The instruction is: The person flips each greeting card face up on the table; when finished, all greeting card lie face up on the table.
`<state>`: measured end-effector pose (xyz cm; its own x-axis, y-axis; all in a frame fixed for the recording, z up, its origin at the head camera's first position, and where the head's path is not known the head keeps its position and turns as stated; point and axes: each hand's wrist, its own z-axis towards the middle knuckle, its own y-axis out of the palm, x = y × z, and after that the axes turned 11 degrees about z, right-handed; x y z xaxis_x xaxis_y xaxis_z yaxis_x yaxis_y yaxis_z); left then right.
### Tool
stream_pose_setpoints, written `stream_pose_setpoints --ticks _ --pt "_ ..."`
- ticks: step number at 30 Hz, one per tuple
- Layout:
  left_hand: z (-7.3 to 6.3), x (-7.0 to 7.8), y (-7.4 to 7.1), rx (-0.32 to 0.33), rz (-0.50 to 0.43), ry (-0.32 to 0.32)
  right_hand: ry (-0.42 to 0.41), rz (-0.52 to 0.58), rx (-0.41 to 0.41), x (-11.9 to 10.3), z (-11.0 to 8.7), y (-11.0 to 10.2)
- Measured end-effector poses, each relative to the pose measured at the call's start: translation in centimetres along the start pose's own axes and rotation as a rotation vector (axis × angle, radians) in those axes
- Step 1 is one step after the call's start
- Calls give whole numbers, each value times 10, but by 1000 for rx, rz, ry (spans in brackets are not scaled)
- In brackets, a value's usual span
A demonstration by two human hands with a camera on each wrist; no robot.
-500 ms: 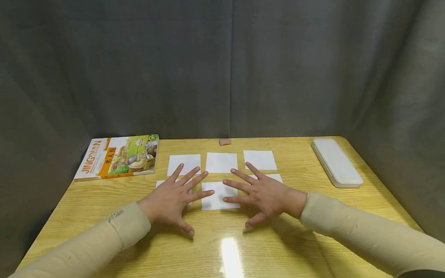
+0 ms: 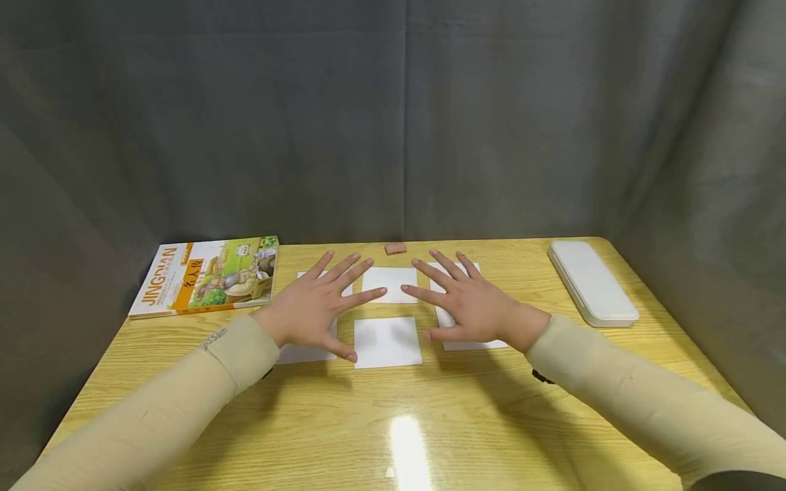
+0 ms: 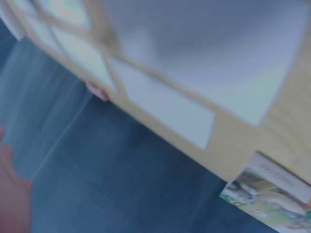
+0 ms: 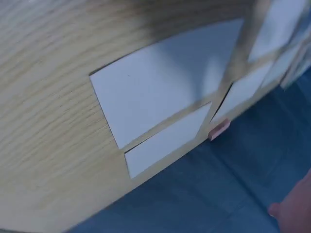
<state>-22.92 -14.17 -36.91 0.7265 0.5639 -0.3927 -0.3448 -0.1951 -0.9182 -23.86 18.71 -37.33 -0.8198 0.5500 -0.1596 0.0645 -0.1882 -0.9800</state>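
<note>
Papers [image 2: 388, 342] lie on the yellow wood counter [image 2: 331, 423], grey curtain [image 2: 307, 136] behind. My fingers [image 2: 368, 296] spread wide over them.

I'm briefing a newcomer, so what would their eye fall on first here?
Probably the spread left hand and right hand over white paper sheets on the wooden table. Next, perhaps the colourful book at its back left, then the long white case at its back right.
</note>
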Motion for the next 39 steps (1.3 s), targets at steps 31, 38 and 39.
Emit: stream_pose_setpoints --ticks 31,38,39 --pt "160 61 19 -394 -472 -167 1006 948 274 96 -12 15" --pt "166 66 22 -411 -384 -145 1072 857 275 96 -6 21" --pt "166 66 23 -408 -380 -141 1089 869 289 97 -6 22"
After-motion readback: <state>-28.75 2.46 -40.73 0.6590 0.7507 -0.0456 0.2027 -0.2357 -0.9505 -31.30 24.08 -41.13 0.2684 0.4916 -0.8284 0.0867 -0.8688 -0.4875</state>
